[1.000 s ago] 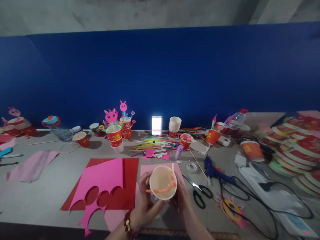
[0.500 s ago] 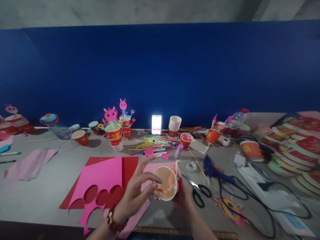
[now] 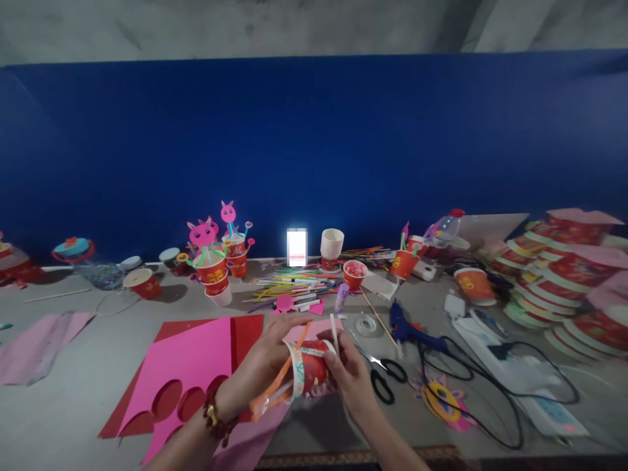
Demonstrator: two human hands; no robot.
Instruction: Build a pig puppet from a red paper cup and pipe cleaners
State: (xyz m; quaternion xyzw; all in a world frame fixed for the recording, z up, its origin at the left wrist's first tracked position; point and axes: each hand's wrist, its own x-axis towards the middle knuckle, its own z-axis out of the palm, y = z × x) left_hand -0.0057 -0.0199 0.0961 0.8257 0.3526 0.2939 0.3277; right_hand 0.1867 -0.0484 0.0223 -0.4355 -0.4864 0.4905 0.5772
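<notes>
A red paper cup (image 3: 314, 371) lies tipped on its side in the air between my hands, its white-rimmed mouth turned left. Orange strips (image 3: 273, 395) stick out of the mouth and hang to the lower left. My right hand (image 3: 352, 371) grips the cup's base end, thumb on its side. A thin white strip (image 3: 334, 335) stands up at that end, by the fingers. My left hand (image 3: 265, 350), with a beaded bracelet at the wrist, curves round the cup's far side by the rim; its fingertips are partly hidden. Pink and red paper sheets (image 3: 193, 350) lie beside that arm.
Black-handled scissors (image 3: 385, 376), a roll of clear tape (image 3: 366, 324) and a blue glue gun (image 3: 417, 333) with trailing cables lie on the right. Coloured sticks and pens (image 3: 294, 288) are at the back. Decorated cups (image 3: 210, 271) stand left; stacked cups (image 3: 564, 281) lean far right.
The cup has turned from mouth-up toward me onto its side, mouth left. My left hand has gone from reaching over the opening to behind the rim. Orange strips now hang outside.
</notes>
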